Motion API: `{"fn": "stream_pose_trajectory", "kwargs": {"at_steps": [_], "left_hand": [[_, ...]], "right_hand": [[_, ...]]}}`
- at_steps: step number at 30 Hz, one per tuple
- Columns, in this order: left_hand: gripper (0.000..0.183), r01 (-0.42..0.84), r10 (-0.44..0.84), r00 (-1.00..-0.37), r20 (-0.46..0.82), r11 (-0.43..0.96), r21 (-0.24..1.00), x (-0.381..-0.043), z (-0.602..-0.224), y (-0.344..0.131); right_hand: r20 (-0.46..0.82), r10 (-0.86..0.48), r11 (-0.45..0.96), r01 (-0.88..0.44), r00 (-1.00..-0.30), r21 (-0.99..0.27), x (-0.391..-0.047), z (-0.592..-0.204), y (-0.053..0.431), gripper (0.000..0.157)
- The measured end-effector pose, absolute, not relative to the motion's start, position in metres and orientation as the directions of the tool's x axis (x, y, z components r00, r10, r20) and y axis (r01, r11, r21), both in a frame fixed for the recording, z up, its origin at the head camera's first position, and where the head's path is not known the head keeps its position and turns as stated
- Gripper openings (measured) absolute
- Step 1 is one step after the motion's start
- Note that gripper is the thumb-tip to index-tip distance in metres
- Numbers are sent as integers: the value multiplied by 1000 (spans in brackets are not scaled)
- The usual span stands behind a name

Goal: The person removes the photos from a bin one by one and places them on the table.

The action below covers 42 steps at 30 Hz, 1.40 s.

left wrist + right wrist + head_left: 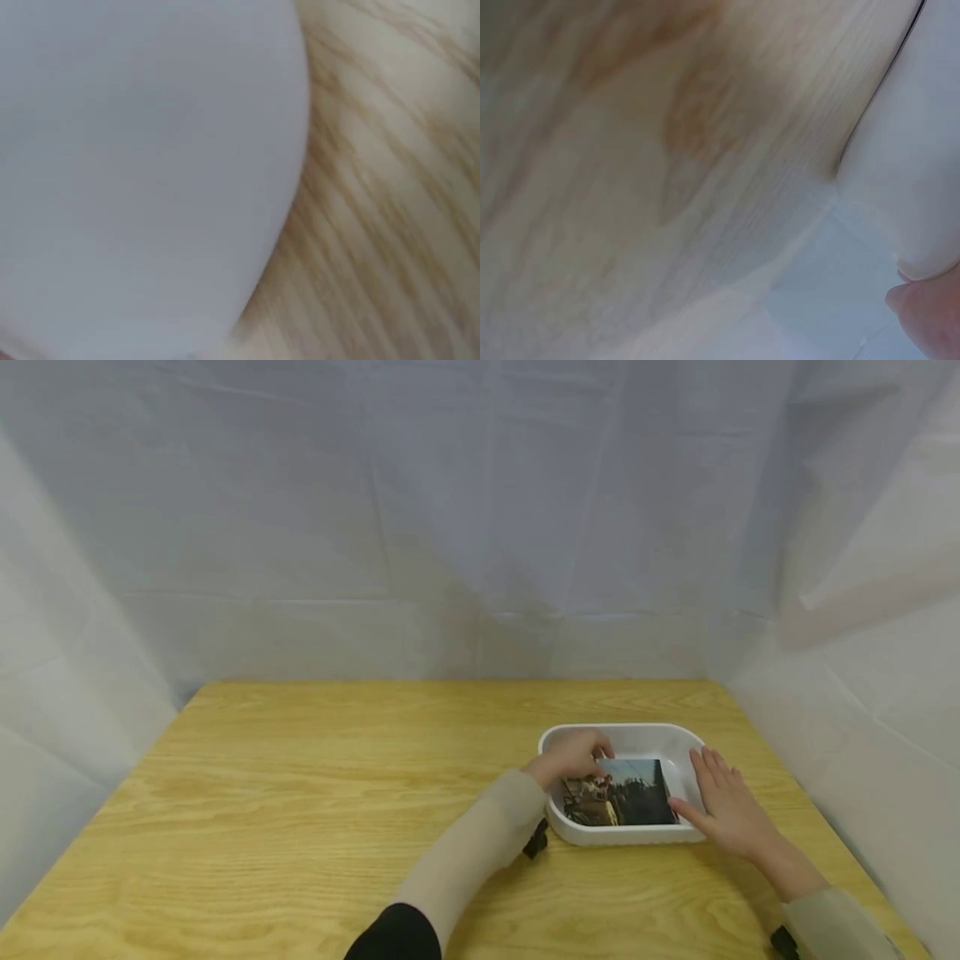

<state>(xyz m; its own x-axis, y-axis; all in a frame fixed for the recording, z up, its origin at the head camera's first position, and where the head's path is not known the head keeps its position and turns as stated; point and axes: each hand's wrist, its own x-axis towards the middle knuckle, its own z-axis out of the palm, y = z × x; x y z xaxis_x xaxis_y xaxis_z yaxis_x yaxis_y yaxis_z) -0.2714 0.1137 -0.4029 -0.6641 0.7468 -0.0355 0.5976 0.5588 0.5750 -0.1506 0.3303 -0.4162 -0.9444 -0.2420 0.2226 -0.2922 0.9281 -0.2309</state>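
Observation:
A shallow white tray (570,837) with rounded corners stands toward the right of the table. Inside it is a rectangular picture card (637,797) printed with a dark scene under a pale sky. My left hand (573,756) reaches over the tray's left rim and pinches the card near its far left corner, thumb on the printed side. Over the right rim lies my right hand (731,810), fingers straight, thumb at the card's right edge. The left wrist view is filled by the tray's white wall (150,165); a fingertip (930,315) touches its underside rim in the right wrist view.
The wooden table (300,793) extends far to the left of the tray. White sheeting (450,527) hangs behind the table and along both sides. A black wrist device (536,841) sits under the left sleeve, close to the tray's front left corner.

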Motion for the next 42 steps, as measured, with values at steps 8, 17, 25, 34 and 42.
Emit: {"fn": "stream_pose_trajectory", "kwargs": {"at_steps": [8, 17, 25, 34, 42], "left_hand": [[25, 531, 707, -706, -48, 573, 624, -273, -397, 109], [26, 446, 620, -783, 45, 510, 735, -273, -393, 103], [28, 410, 477, -861, 178, 441, 798, -315, -438, 108], [27, 184, 349, -931, 110, 186, 965, -391, -512, 104], [34, -123, 390, -917, -78, -91, 988, -411, -532, 61]], "right_hand": [[155, -226, 936, -258, -962, -239, -151, -413, 330, 82], [182, -233, 931, -273, -955, -242, -152, -417, 330, 79], [203, -233, 927, -280, -951, -250, -150, -416, 327, 79], [195, -226, 931, -270, -955, -244, -151, -415, 325, 80], [201, -231, 928, -277, -952, -248, -151, -414, 322, 79]]}}
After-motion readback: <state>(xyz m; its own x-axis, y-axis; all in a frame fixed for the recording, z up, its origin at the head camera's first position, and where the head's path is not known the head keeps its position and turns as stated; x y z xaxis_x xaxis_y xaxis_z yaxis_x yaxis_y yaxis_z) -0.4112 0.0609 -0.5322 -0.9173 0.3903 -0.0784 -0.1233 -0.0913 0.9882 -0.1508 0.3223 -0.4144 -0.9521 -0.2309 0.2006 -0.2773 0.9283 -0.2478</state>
